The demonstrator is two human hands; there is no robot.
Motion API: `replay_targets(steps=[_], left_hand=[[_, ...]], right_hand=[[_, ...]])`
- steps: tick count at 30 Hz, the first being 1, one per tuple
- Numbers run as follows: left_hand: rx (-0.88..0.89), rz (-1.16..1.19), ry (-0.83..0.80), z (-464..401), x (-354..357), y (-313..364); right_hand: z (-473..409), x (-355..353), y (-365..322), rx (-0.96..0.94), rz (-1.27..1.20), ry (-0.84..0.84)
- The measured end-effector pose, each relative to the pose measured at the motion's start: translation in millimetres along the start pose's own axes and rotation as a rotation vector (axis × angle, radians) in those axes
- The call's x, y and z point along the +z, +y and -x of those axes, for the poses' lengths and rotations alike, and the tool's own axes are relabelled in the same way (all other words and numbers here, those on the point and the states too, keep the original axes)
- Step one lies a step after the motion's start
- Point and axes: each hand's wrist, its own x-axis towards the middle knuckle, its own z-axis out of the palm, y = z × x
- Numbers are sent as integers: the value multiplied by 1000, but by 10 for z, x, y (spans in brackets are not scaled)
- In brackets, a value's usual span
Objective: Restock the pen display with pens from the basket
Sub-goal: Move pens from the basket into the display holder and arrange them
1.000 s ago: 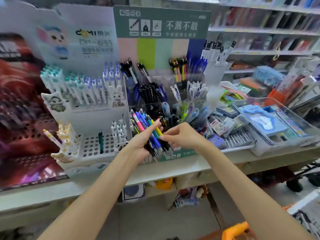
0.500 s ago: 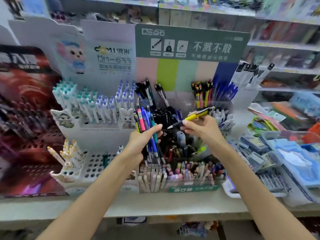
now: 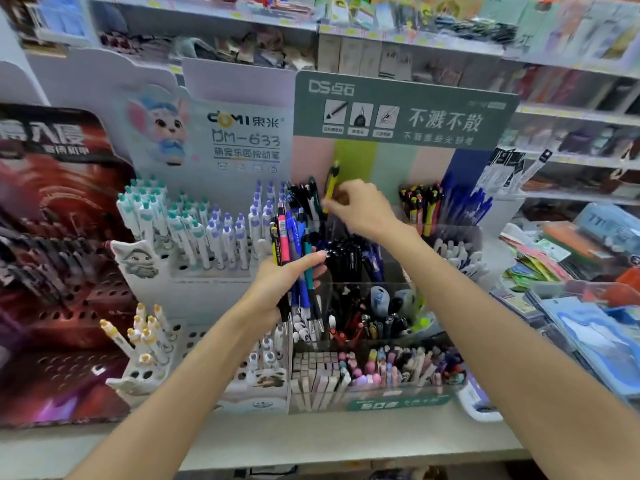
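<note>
Stationery shelves (image 3: 571,109) fill the background, blurred and packed with goods, and a pale counter ledge (image 3: 346,441) runs across the front. On that ledge stands the pen display (image 3: 403,109), a tiered clear rack with a green header card printed in white characters and pastel stripes beneath it.

Left of the pen display sits a white cardboard stand (image 3: 207,140) with a cartoon mouse, its rows holding white pens with teal and purple caps. Further left of the pen display is a dark red perforated rack (image 3: 52,271). Right of the pen display lies a heap of flat packets and blue plastic cases (image 3: 588,323).

The left hand (image 3: 287,282) is in front of the pen display's left edge, its fingers wrapped round a bundle of pens (image 3: 294,258) in pink, blue, teal, black and yellow, held upright with the tips pointing down. The right hand (image 3: 360,209) is raised to the pen display's upper tier, pinching a yellow pen (image 3: 331,188) that stands nearly upright against the green stripe, just beside the black pens (image 3: 304,199) in that tier. The pen's lower end is hidden behind the fingers, so I cannot tell whether it sits in a slot. The two hands are apart, the right above the left.
</note>
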Motion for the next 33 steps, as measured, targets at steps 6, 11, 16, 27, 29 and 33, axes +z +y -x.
replay_targets(steps=[6,11,16,27,29,33], left_hand=[[6,-5,-18,5,-14,25],[51,-44,-82,25,-85,-20],[115,-148,-108,51,-98,-80],[144,-235,-117,67,-84,-160],[142,-215,-73,55,-126,-127],[121,-127,-54,60,-212,-47]], right_hand=[[-116,133,-50,-14,-105,13],[75,-2,-13,45,-438,90],[521,-102,-106,73,-484,-361],[679,-133,53,168,-599,-245],[625,-197,71,217,-742,10],[353,-323,80,115,-752,580]])
